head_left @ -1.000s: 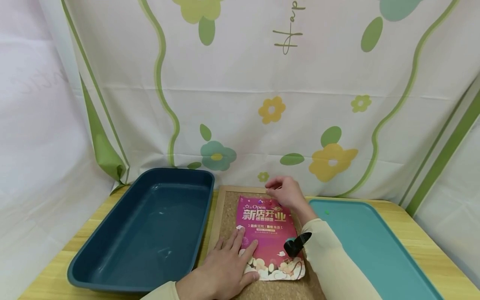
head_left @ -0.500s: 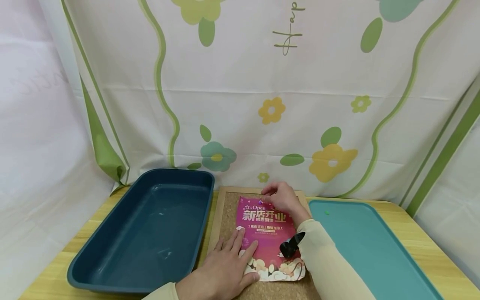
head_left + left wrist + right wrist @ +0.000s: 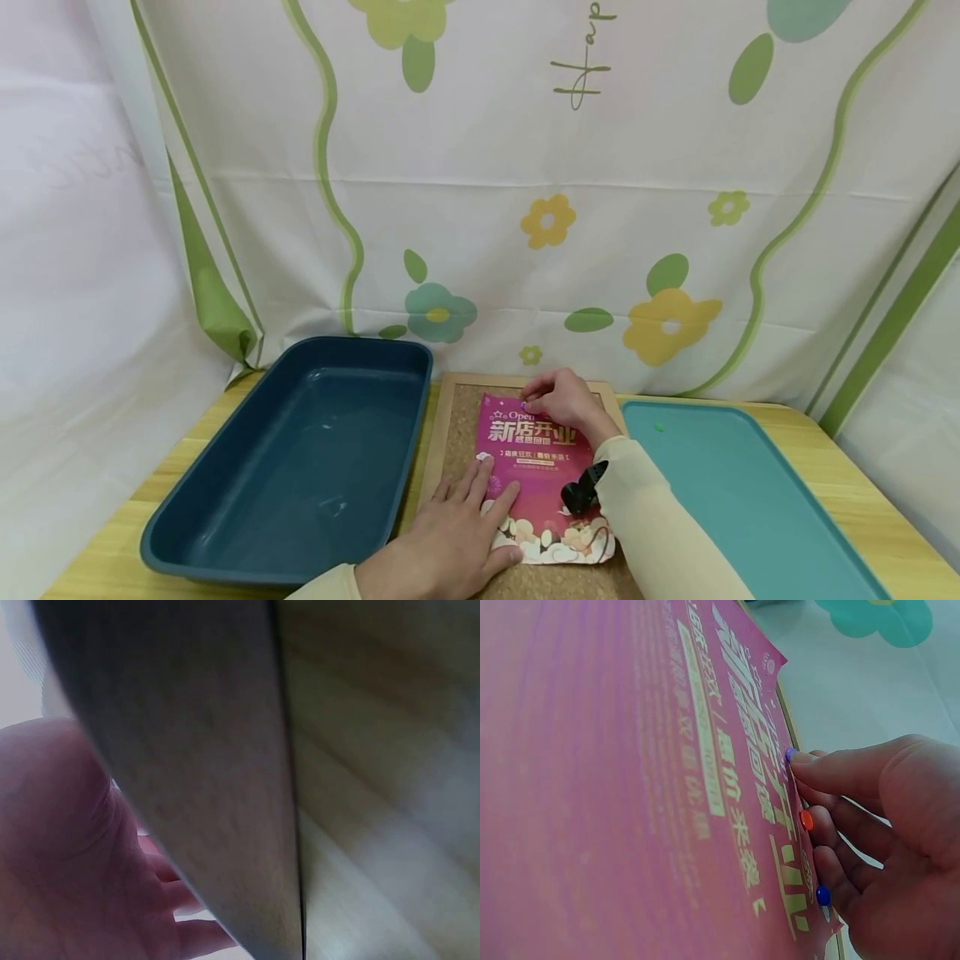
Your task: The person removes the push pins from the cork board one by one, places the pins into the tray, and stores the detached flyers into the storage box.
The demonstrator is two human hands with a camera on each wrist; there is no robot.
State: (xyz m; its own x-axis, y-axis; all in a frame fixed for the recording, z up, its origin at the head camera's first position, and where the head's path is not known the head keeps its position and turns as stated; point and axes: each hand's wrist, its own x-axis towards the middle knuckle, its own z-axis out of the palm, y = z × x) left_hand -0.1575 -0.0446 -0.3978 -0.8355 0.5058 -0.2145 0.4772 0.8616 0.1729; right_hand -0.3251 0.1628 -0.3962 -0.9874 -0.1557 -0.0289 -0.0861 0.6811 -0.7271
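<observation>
A pink poster (image 3: 536, 475) with gold lettering lies on a cork board (image 3: 459, 425) with a wooden frame. My left hand (image 3: 453, 533) rests flat on the poster's lower left, fingers spread. At the poster's top edge, my right hand (image 3: 566, 400) pinches a purple pin (image 3: 790, 754), its thumb against the pin in the right wrist view. Beside its other fingers sit a red pin (image 3: 806, 820) and a blue pin (image 3: 823, 895) along the same edge. The left wrist view shows the left palm (image 3: 75, 862) beside the board's side edge (image 3: 202, 772).
A deep dark blue tray (image 3: 300, 467) stands left of the board. To the right lies a shallow teal tray (image 3: 742, 492) with a small green piece (image 3: 659, 427) in it. A patterned curtain (image 3: 465, 208) hangs behind the wooden table (image 3: 847, 467).
My right hand has moved left along the poster's top edge and down to the purple pin. The left hand has stayed in place on the poster.
</observation>
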